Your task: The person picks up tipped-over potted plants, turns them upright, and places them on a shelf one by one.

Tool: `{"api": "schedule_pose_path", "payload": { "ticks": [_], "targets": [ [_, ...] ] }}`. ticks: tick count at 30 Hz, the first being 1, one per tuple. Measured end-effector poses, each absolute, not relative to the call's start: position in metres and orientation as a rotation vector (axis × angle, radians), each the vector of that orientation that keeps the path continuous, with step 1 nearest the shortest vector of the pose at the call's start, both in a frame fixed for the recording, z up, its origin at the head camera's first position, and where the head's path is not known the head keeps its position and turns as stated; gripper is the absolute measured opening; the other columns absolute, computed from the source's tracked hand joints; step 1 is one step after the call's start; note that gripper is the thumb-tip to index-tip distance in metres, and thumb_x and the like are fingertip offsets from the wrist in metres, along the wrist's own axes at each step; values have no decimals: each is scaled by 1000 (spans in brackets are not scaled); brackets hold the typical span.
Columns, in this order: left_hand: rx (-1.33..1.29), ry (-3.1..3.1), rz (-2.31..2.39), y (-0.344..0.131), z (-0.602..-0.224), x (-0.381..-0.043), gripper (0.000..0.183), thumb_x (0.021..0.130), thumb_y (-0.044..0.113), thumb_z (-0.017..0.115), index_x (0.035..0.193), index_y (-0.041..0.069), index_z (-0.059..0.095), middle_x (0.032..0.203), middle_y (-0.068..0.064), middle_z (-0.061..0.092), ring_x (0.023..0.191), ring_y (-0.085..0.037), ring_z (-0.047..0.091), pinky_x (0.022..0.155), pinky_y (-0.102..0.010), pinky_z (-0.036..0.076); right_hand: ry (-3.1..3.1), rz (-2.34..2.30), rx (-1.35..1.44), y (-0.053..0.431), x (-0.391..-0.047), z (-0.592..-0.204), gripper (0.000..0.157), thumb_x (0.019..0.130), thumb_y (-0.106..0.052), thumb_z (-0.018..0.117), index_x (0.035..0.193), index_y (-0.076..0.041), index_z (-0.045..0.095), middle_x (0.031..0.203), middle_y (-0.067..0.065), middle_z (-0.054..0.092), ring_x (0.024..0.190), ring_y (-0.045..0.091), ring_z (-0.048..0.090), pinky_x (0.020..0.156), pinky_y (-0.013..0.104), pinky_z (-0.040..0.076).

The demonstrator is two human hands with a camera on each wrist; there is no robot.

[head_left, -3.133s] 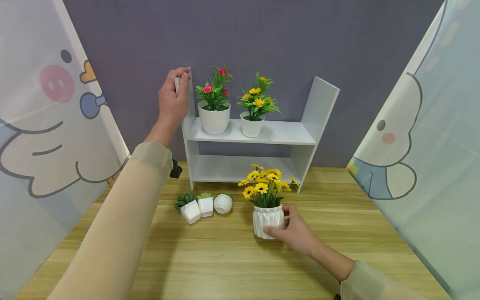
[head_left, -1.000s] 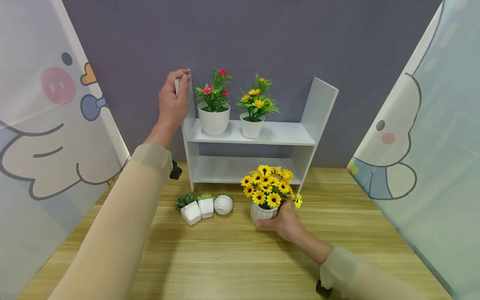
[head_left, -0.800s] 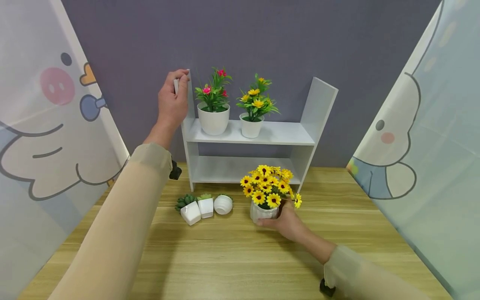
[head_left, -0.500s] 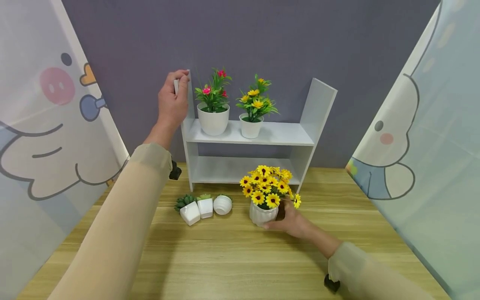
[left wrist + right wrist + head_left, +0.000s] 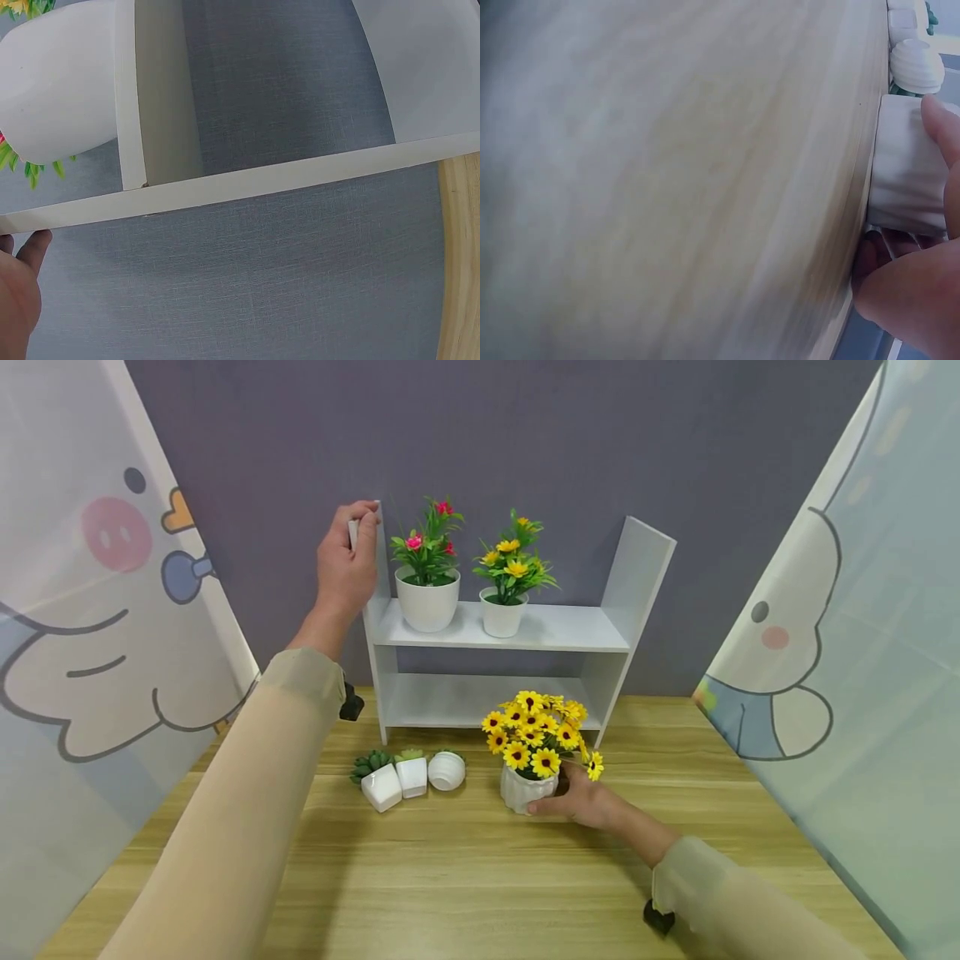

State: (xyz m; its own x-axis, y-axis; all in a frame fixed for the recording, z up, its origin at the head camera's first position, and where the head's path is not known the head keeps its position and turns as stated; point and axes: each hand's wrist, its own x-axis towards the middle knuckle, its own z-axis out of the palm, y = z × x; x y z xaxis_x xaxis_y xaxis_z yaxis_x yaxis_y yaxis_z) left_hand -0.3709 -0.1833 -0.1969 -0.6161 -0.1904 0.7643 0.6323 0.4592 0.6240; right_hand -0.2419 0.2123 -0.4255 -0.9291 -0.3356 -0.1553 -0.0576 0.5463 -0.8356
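With its fingers and thumb around the top of the left side panel, my left hand [image 5: 347, 556] grips the white shelf [image 5: 487, 639]. In the left wrist view, fingertips [image 5: 34, 251] touch the panel's edge. My right hand [image 5: 581, 800] holds a ribbed white flowerpot [image 5: 527, 791] of yellow daisy-like flowers [image 5: 532, 735] from its right side, thumb in front and fingers partly hidden behind. The right wrist view shows the pot [image 5: 907, 165] with its base at the wooden table.
On the upper shelf board stand a pink-flowered pot [image 5: 427, 602] and a smaller yellow-flowered pot [image 5: 502, 614]. Three small succulent pots, one square [image 5: 382, 787], one tapered [image 5: 412, 777] and one round [image 5: 447, 771], lie on the table [image 5: 420, 877] left of the held flowerpot.
The held flowerpot has shifted slightly back and left, and its flowers now face forward toward me. My right thumb has slid a little to the right on the pot. My left hand stays put.
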Motion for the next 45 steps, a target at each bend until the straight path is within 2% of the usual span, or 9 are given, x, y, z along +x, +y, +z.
{"api": "schedule_pose_path", "payload": {
  "ticks": [6,14,17,21,24,33,35,41,45],
  "targets": [
    [-373,-1868,-1270,-183,-197,-371,39,118,37,49,134,5,64,151,-2,66,139,-14,61,110,-25,45,2528,-1299,-240,210,-240,-428,116,86,-44,95,167,3,28,159,29,52,146,46,53,125,62,40],
    [-374,-1873,-1269,-184,-197,-371,41,118,38,49,138,6,64,146,-10,68,137,-17,62,109,-25,45,2630,-1230,-222,216,-235,-423,129,84,-53,94,171,5,19,164,42,41,153,55,44,125,66,37],
    [-366,-1883,-1260,-184,-197,-370,41,118,39,48,140,7,63,145,-9,68,137,-18,62,108,-26,45,2617,-1346,-281,219,-235,-419,117,87,-45,94,168,4,25,161,37,47,147,51,52,121,61,45],
    [-359,-1884,-1255,-184,-197,-370,42,118,39,48,141,8,63,141,-9,69,134,-19,62,106,-25,45,2605,-1523,-415,223,-237,-412,94,90,-29,93,161,0,38,151,25,58,132,38,62,105,45,57],
    [-358,-1883,-1256,-184,-197,-370,41,118,39,48,141,8,64,141,-9,69,133,-19,63,104,-25,45,2644,-1589,-488,225,-238,-406,85,91,-23,92,158,-2,44,146,23,63,127,35,64,100,39,57],
    [-360,-1892,-1255,-183,-198,-370,42,119,39,47,143,9,63,141,-9,68,128,-20,62,101,-25,43,2906,-1586,-506,229,-233,-392,79,87,-26,95,150,-2,53,140,20,69,128,37,64,109,61,51],
    [-360,-1892,-1256,-183,-198,-370,41,119,39,47,142,8,63,142,-9,68,127,-19,61,100,-25,43,2957,-1599,-551,231,-235,-390,78,86,-22,95,149,-2,54,139,19,70,126,34,65,109,55,52],
    [-356,-1892,-1265,-183,-198,-370,42,119,39,47,142,8,62,141,-9,68,128,-19,62,100,-24,43,3038,-1690,-694,236,-238,-380,79,84,-12,95,152,-2,56,139,16,69,119,12,62,100,18,48],
    [-362,-1887,-1271,-183,-198,-370,42,119,38,47,142,7,62,142,-10,68,129,-20,62,100,-24,43,3086,-1722,-672,236,-237,-368,77,84,-12,93,151,-1,57,135,18,71,113,3,59,99,16,45]
  ]
}}
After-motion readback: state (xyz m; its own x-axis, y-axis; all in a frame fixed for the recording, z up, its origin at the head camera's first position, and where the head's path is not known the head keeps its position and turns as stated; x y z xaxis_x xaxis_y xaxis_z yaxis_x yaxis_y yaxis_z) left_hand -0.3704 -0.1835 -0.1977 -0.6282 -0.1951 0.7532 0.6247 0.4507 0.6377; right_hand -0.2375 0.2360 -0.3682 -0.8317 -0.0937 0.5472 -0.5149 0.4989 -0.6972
